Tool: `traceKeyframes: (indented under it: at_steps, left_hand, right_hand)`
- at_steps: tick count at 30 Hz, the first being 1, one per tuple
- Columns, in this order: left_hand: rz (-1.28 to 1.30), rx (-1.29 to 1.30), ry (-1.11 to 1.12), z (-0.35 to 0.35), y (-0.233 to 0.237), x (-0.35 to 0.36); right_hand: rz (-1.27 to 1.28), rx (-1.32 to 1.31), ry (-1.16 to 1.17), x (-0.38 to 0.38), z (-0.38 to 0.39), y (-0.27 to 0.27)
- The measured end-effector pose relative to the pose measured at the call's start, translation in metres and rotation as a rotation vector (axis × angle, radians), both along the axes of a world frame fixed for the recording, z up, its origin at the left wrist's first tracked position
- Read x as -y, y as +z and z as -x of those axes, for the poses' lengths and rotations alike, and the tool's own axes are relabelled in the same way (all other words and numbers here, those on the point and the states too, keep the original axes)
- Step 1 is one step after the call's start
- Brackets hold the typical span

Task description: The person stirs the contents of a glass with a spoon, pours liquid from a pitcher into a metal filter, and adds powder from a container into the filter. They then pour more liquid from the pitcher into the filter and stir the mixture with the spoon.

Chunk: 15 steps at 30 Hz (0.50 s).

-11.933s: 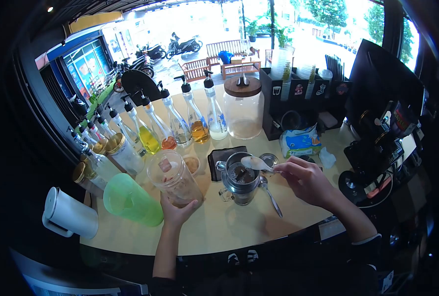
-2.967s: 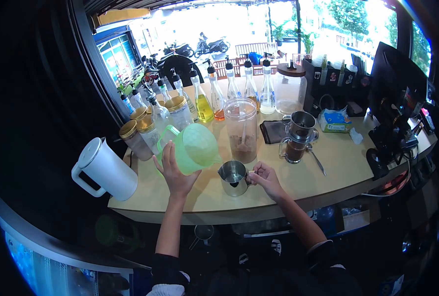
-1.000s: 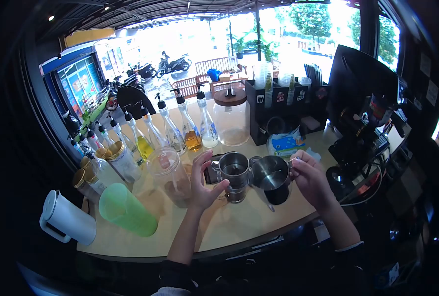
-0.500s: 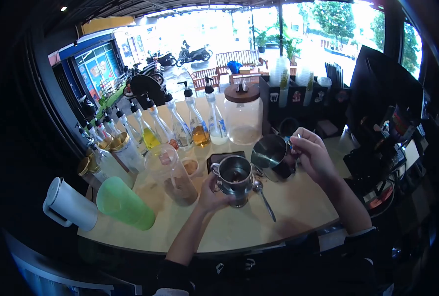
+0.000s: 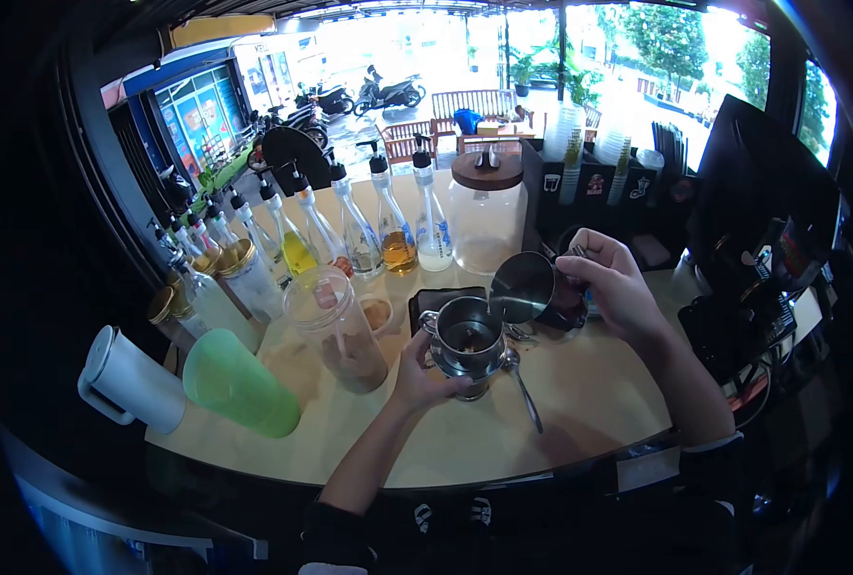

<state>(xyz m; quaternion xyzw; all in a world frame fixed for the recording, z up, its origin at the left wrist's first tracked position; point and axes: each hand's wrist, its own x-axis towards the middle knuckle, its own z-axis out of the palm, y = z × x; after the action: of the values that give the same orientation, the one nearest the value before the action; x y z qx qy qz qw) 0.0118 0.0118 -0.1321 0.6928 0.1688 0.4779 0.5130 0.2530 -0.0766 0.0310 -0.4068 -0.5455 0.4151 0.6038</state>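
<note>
My left hand [image 5: 424,381] is wrapped round the lower part of a metal coffee dripper [image 5: 470,331], which stands on a cup beneath it. Dark liquid or grounds show inside the dripper. By its handle, my right hand [image 5: 610,285] grips a metal pitcher [image 5: 525,288], tilted left with its lip at the dripper's right rim. A thin stream seems to fall there, though glare makes it hard to be sure. Just right of the dripper lies a metal spoon [image 5: 525,395]. A dark flat tray or scale [image 5: 428,302] sits behind the dripper.
Left of my left hand stand a clear plastic jar [image 5: 335,331] with brown powder, a green tumbler [image 5: 244,383] and a white jug [image 5: 137,379]. Pump bottles [image 5: 398,216] line the back beside a wooden-lidded glass jar [image 5: 489,220]. A dark cup organiser [image 5: 589,182] is at back right.
The pitcher in my right hand has tipped further and come closer to the dripper's rim. My left hand stays on the dripper. The whole view has shifted slightly.
</note>
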Motion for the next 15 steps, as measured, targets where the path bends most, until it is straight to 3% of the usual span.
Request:
traceKeyframes:
  at_steps: [15]
  left_hand:
    - [-0.002,-0.003,0.009,0.0004,0.0014,0.0014]
  right_hand:
    - [0.053,0.09,0.017,-0.0059,0.0043,0.0067]
